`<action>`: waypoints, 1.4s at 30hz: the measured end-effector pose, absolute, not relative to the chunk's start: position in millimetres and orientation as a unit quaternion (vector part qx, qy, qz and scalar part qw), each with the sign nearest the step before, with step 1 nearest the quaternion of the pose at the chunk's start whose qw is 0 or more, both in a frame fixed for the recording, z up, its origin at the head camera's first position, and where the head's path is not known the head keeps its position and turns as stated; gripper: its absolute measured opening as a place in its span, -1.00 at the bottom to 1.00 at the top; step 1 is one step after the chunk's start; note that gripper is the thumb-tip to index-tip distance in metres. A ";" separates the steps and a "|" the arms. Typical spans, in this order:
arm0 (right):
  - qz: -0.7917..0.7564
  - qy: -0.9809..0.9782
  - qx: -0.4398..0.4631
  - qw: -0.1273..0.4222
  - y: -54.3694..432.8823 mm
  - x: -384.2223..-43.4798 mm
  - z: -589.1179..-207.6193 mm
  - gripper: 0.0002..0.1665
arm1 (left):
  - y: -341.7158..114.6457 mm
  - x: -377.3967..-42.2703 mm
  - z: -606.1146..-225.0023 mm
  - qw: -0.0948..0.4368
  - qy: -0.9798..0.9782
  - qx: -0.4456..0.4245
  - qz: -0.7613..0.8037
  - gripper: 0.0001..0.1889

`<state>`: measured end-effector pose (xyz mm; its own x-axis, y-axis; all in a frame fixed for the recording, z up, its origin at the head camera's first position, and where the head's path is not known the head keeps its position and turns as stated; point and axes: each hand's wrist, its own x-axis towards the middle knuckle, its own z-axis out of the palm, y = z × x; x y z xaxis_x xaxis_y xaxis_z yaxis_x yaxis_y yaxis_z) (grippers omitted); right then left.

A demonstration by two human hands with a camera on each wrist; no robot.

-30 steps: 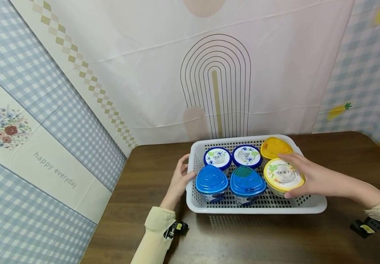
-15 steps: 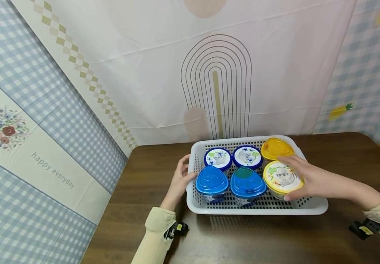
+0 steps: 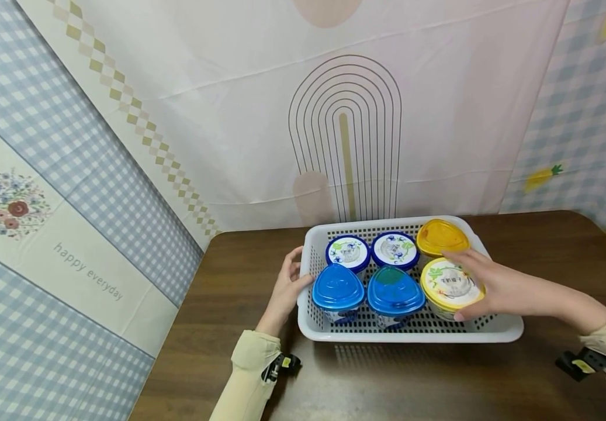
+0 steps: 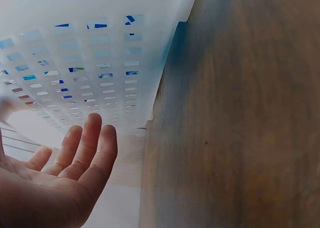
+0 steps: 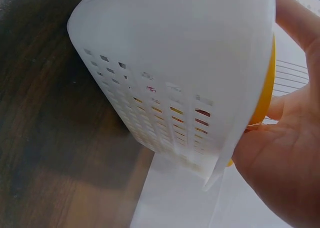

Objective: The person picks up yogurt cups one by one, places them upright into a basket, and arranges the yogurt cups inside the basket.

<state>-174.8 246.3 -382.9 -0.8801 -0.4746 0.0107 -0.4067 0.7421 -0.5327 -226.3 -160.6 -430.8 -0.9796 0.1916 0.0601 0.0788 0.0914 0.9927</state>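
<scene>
My right hand (image 3: 497,287) holds a cup with a round white lid edged in yellow (image 3: 451,282), thumb at the near side and fingers at the far side. The cup sits at the right end of a white perforated basket (image 3: 408,337). Behind it is a cup with a yellow three-cornered lid (image 3: 441,237). At the basket's left end, my left hand (image 3: 283,292) grips the rim, thumb on top and fingers outside. In the left wrist view, those fingers (image 4: 104,153) lie against the holed wall. In the right wrist view, the basket wall (image 5: 170,42) hides most of the held cup.
Two round blue-edged cups (image 3: 347,252) stand at the basket's back. In front are two cups with blue three-cornered lids (image 3: 338,285). The brown wooden table (image 3: 229,280) meets a patterned cloth backdrop (image 3: 239,146) behind the basket.
The cup in my right hand has shifted slightly towards the front of the basket, and the hand with it. My left hand has stayed on the rim.
</scene>
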 end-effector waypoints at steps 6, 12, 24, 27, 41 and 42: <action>-0.263 0.930 -0.247 0.070 247.3 -175.4 -384.1 0.33 | -160.6 -225.2 -430.4 0.041 0.739 0.093 0.666 -0.31; -0.268 0.926 -0.248 0.091 245.6 -176.4 -386.8 0.31 | -161.4 -222.6 -430.0 0.038 0.744 0.091 0.661 -0.31; -0.265 0.928 -0.248 0.089 240.1 -179.0 -387.1 0.29 | -159.8 -223.5 -425.6 0.036 0.746 0.089 0.659 -0.31; -0.266 0.927 -0.246 0.093 238.3 -179.7 -387.4 0.28 | -159.8 -224.4 -426.0 0.037 0.746 0.089 0.659 -0.31; -0.245 0.934 -0.242 0.089 233.7 -179.8 -389.1 0.34 | -160.5 -227.8 -429.1 0.042 0.737 0.101 0.667 -0.27; -0.246 0.934 -0.242 0.091 233.5 -179.6 -388.9 0.34 | -160.7 -227.6 -429.2 0.044 0.737 0.099 0.667 -0.27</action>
